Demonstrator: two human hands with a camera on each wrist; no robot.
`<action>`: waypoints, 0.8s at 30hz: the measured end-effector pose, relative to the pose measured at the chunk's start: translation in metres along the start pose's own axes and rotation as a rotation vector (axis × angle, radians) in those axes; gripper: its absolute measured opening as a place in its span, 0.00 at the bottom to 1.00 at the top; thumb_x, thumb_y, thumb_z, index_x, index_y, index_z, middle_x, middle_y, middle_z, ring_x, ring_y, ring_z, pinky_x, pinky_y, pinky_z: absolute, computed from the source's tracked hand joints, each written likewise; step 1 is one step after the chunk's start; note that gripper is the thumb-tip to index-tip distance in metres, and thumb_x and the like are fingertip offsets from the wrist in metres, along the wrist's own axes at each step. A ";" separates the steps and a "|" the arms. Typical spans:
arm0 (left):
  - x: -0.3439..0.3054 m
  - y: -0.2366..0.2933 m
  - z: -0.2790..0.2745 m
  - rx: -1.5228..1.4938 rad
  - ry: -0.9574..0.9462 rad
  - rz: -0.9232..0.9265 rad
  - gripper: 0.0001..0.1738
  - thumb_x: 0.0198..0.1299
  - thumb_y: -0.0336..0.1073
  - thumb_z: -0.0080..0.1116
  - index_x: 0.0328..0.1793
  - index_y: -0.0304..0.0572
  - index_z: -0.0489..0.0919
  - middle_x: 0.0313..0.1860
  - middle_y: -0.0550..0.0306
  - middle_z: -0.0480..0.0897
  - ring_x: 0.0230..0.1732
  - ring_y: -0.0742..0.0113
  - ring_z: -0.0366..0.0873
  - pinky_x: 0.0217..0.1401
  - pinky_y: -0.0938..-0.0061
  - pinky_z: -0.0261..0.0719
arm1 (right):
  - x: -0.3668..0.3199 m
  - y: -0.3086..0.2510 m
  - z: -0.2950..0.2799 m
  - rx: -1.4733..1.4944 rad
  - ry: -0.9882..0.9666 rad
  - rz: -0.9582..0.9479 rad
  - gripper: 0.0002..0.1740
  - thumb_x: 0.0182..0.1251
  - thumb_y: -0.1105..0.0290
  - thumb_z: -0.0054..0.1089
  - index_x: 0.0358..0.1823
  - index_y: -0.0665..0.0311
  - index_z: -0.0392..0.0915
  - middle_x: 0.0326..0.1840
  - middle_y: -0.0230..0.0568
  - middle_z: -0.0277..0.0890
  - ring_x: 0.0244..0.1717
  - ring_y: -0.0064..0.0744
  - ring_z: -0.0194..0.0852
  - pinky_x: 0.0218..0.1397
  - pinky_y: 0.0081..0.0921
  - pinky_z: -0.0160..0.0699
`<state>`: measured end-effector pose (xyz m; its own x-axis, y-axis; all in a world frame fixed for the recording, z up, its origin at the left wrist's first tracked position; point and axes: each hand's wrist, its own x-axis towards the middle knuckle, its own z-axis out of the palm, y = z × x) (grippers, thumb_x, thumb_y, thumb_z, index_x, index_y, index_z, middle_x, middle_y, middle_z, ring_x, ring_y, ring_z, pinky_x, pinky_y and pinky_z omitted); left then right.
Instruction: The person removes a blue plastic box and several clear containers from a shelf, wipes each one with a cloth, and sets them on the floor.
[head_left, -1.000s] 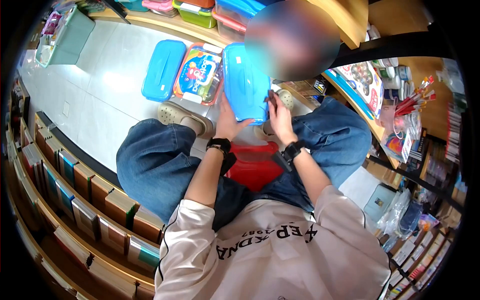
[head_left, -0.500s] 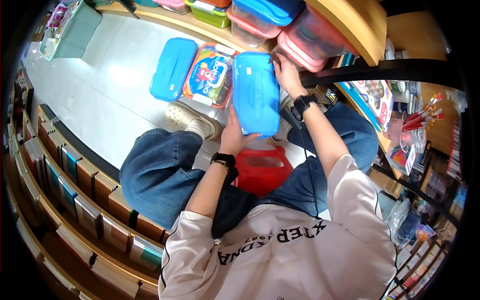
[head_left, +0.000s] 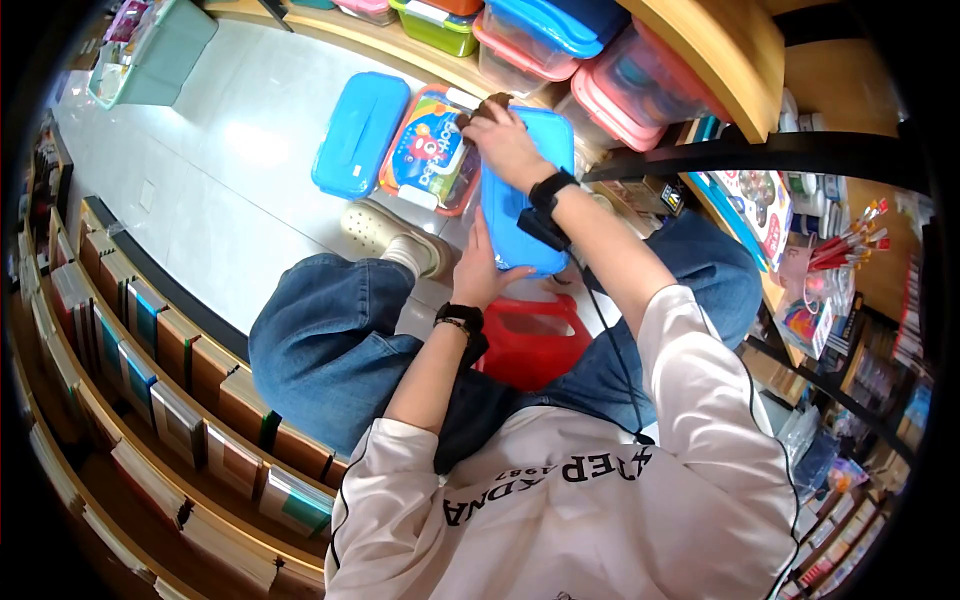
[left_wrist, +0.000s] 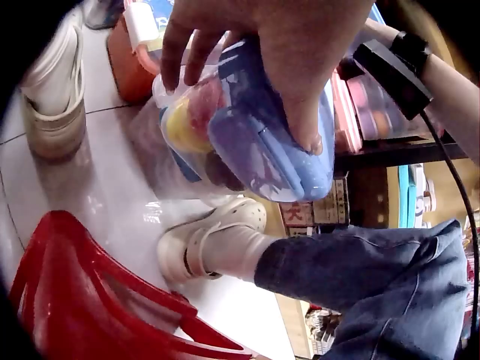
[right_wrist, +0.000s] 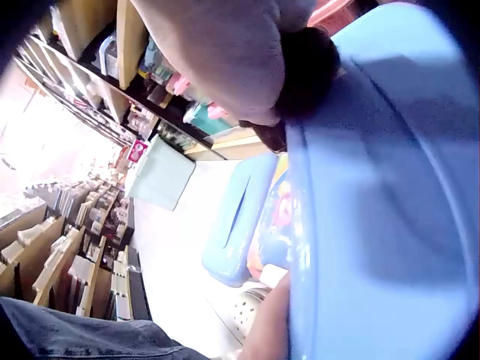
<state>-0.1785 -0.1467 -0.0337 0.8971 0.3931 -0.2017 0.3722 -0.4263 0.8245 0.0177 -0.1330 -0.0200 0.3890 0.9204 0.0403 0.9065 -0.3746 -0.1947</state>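
Observation:
A clear box with a blue lid (head_left: 550, 150) stands between the feet; in the left wrist view its clear side (left_wrist: 196, 124) shows yellow and red contents. My left hand (head_left: 480, 270) grips the box's near left corner, thumb on the lid and fingers along the side. The right hand (head_left: 510, 150) reaches across the lid and holds a dark brown, soft-looking thing (head_left: 490, 108) at the far left edge, also seen as a dark brown lump (right_wrist: 309, 71) against the lid in the right wrist view.
Left of the box lie an orange-rimmed box (head_left: 430, 150) with a printed label and another blue-lidded box (head_left: 360, 135). A red plastic stool (head_left: 535, 345) is between the legs. Shelves with stacked boxes (head_left: 650, 85) stand ahead; a cable hangs from the right wrist.
The right hand with the brown thing has gone from the lid's right side, past its far right corner, over to its far left edge. My left hand keeps its grip on the near corner.

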 end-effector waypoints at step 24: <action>0.009 -0.027 -0.032 0.161 -0.008 -0.095 0.28 0.54 0.33 0.47 0.62 0.30 0.61 0.53 0.30 0.71 0.53 0.37 0.70 0.57 0.54 0.68 | -0.184 -0.106 -0.004 -0.168 -0.201 -0.316 0.13 0.52 0.68 0.50 0.36 0.60 0.82 0.49 0.35 0.75 0.68 0.38 0.52 0.74 0.43 0.38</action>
<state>-0.1885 -0.1056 -0.0407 0.8575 0.4317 -0.2797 0.4883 -0.5123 0.7064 -0.1494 -0.2633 -0.0025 0.0624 0.9904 -0.1236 0.9969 -0.0678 -0.0398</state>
